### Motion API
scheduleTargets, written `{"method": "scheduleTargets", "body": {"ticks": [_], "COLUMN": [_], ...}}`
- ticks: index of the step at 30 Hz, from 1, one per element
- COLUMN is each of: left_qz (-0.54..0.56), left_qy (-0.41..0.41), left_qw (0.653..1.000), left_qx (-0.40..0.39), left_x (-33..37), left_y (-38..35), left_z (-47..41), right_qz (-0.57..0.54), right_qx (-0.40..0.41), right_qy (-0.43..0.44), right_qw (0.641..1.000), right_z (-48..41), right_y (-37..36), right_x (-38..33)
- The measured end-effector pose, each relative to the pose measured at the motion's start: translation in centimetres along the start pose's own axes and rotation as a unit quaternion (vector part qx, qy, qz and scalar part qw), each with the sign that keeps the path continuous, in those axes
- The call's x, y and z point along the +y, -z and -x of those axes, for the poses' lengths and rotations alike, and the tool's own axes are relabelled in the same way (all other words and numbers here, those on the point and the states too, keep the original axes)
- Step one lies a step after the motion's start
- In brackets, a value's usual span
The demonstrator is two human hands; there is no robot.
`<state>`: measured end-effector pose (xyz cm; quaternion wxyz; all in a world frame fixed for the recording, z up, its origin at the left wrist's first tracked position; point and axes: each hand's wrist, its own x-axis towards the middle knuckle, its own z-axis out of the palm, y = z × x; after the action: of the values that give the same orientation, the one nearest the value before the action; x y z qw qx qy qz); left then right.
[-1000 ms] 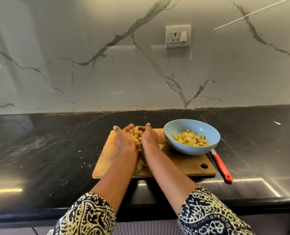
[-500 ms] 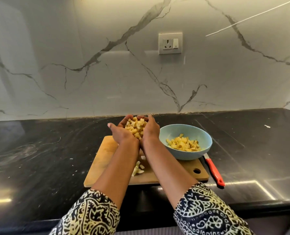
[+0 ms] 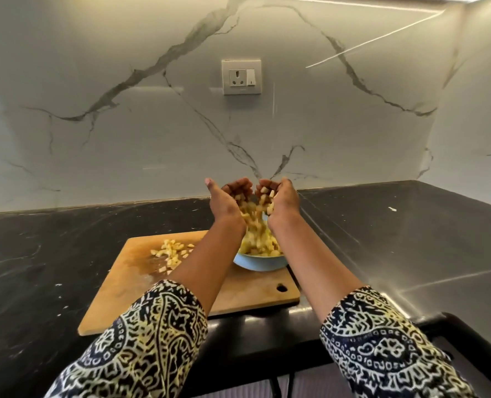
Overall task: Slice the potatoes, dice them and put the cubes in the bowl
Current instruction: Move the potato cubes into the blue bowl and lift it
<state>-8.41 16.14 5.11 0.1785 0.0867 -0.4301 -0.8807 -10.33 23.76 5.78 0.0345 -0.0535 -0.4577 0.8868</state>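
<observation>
Black stone counter (image 3: 410,254), wooden board (image 3: 129,297), blue bowl (image 3: 255,264), marble wall (image 3: 95,81)

1. This is a home kitchen: a polished black stone counter (image 3: 66,254) runs under a white, grey-veined marble backsplash (image 3: 123,139).
2. A socket (image 3: 241,77) with a switch sits in that backsplash.
3. A wooden chopping board (image 3: 129,297) lies on the counter, with diced potato (image 3: 172,254) and a blue bowl (image 3: 260,263) on it.

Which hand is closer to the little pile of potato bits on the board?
Left. The left hand is raised up and to the right of the leftover cubes; the right hand is farther right, above the bowl.
</observation>
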Motion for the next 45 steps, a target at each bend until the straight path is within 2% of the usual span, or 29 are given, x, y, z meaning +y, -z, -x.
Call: {"method": "scheduleTargets", "body": {"ticks": [4, 9, 13, 16, 19, 25, 31, 33, 36, 38, 40, 42, 44, 45], "left_qz": [-0.087, -0.181, -0.178, -0.189, -0.253, -0.416, -0.551, -0.571, -0.595, -0.612, -0.619, -0.618, -0.602, -0.578], "left_qy": [0.01, 0.018, 0.005, -0.049, -0.107, -0.127, -0.147, -0.138, -0.111, -0.084, -0.046, -0.025, -0.055, -0.074], "left_qw": [0.995, 0.968, 0.967, 0.957, 0.929, 0.845, 0.767, 0.751, 0.731, 0.716, 0.715, 0.724, 0.747, 0.77], "left_qx": [-0.049, -0.174, -0.183, -0.212, -0.249, -0.311, -0.296, -0.302, -0.315, -0.325, -0.321, -0.303, -0.276, -0.26], "left_x": [-0.3, 0.0, 0.5, 0.7, 0.8, -0.2, -0.7, -0.4, 0.4, 1.1, 2.1, 3.6, 5.3, 6.1], "left_y": [0.8, 2.2, 3.1, 4.0, 4.8, 5.8, 7.8, 8.3, 9.2, 9.7, 10.1, 10.7, 11.8, 12.7], "left_z": [-0.6, -0.9, -0.7, -0.4, -0.1, 0.1, 0.1, 0.2, 0.4, 0.4, 0.1, -0.2, -0.4, -0.5], "right_qz": [0.04, 0.072, 0.087, 0.086, 0.164, 0.352, 0.477, 0.482, 0.461, 0.467, 0.484, 0.521, 0.555, 0.564], "right_qx": [-0.006, -0.01, -0.026, -0.05, -0.095, -0.247, -0.278, -0.304, -0.302, -0.289, -0.247, -0.173, -0.132, -0.136], "right_qy": [0.007, 0.021, 0.031, 0.04, 0.113, 0.243, 0.279, 0.244, 0.157, 0.124, 0.106, 0.125, 0.195, 0.243], "right_qw": [0.999, 0.997, 0.995, 0.994, 0.975, 0.869, 0.786, 0.785, 0.819, 0.826, 0.833, 0.827, 0.798, 0.777], "right_z": [-0.4, -0.7, -0.8, -0.5, -0.1, 1.3, 3.3, 3.3, 3.3, 3.9, 4.5, 5.0, 6.2, 7.2], "right_y": [0.9, 2.0, 2.7, 3.2, 4.4, 6.9, 9.8, 10.3, 11.5, 12.2, 12.3, 11.7, 10.1, 8.9], "right_x": [0.0, -0.5, -0.7, -1.0, -0.8, 0.0, 1.3, 0.9, 0.0, -0.5, -1.2, -2.0, -2.1, -1.7]}}
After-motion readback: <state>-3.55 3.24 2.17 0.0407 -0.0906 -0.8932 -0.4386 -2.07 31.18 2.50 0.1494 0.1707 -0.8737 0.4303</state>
